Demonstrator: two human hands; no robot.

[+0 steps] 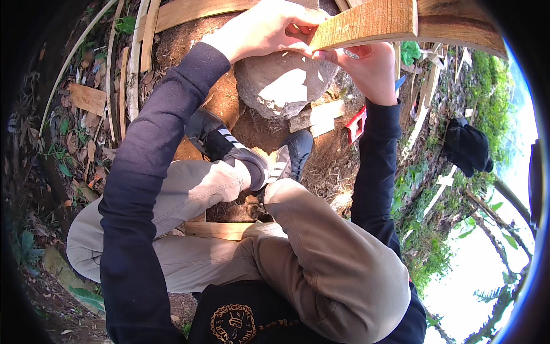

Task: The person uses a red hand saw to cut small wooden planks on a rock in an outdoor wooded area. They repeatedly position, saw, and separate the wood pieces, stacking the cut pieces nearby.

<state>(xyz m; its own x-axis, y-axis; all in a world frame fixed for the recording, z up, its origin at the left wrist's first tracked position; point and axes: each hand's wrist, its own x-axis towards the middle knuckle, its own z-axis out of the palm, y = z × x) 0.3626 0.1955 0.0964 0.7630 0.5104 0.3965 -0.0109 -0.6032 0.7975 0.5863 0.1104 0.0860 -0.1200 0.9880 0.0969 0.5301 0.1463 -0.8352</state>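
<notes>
A short, thick wooden board (366, 27) with a rough-sawn face is held up at the top of the view. My left hand (263, 28) grips its left end, thumb and fingers closed at the edge. From below, my right hand (371, 67) reaches to the same end with its fingers bent against the underside; part of them is hidden by the wood. Another darker-grained wooden piece (458, 24) extends to the right behind the board; whether the two are joined I cannot tell. Beneath my hands is a grey, rounded block (263, 86), stone or stump.
Wooden offcuts (326, 113) lie beside the block, near a red handle (356, 126). Long wooden strips (135, 63) run along the left. My shoes (292, 157) are on the soil below the block. A black cloth-like bundle (467, 146) rests at the right.
</notes>
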